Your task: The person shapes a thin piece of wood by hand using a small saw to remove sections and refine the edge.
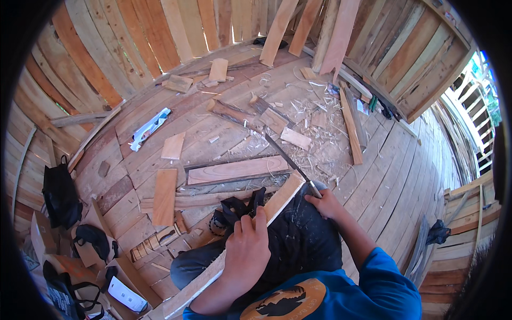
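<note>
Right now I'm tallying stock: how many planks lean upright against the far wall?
4 leaning planks, side by side at the far wall's middle; more may be hidden behind them.

The plank floor (394, 181) carries the clutter. Ahead of the left grip (246, 250) lies a long flat board (237, 170), with a shorter board (165, 196) off to its left. Beyond the right grip (324, 204), wood shavings (314, 136) are strewn, with a thin slat (350, 128) lying among them. Far left of both rest black bags (60, 196) and a white wrapper (150, 128).
</note>
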Demonstrator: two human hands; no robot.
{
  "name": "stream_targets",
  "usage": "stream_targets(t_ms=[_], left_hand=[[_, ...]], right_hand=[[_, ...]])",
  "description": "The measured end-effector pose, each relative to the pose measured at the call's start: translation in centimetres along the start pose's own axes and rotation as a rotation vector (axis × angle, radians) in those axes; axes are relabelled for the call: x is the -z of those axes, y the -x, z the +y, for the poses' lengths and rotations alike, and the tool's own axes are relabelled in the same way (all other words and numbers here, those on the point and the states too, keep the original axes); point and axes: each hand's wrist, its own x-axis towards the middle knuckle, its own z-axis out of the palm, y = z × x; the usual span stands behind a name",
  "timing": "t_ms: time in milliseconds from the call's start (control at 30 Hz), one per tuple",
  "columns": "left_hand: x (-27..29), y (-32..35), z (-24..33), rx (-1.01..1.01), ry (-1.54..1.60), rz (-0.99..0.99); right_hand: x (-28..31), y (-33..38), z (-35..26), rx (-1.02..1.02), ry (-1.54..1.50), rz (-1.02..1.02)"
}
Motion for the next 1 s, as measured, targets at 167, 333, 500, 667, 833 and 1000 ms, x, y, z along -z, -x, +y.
stream_targets(t_ms=[167,333,500,667,833,1000], left_hand=[[0.5,-1.1,-0.5,-0.108,0.350,-0.353],[-1.9,-3.0,-1.1,-0.141,0.459,-0.469],[-5.6,-6.4,0.8,-0.096,0.348,-0.545],[-9.2,-9.1,3.6,-0.077,0.175,-0.654],[-10.7,-9.1,4.9,0.031,-0.017,-0.632],[-10.8,-9.2,5.6,0.079,-0.045,-0.601]], right_hand=[[0.8,0.2,1.6,-0.009,-0.213,-0.080],[3.4,1.5,5.3,0.046,-0.666,-0.195],[6.4,3.3,9.5,0.155,-0.660,0.052],[6.9,5.4,12.6,0.262,-0.348,0.183],[6.5,7.5,13.0,0.321,0.028,0.189],[6.8,9.0,13.4,0.270,0.093,0.124]])
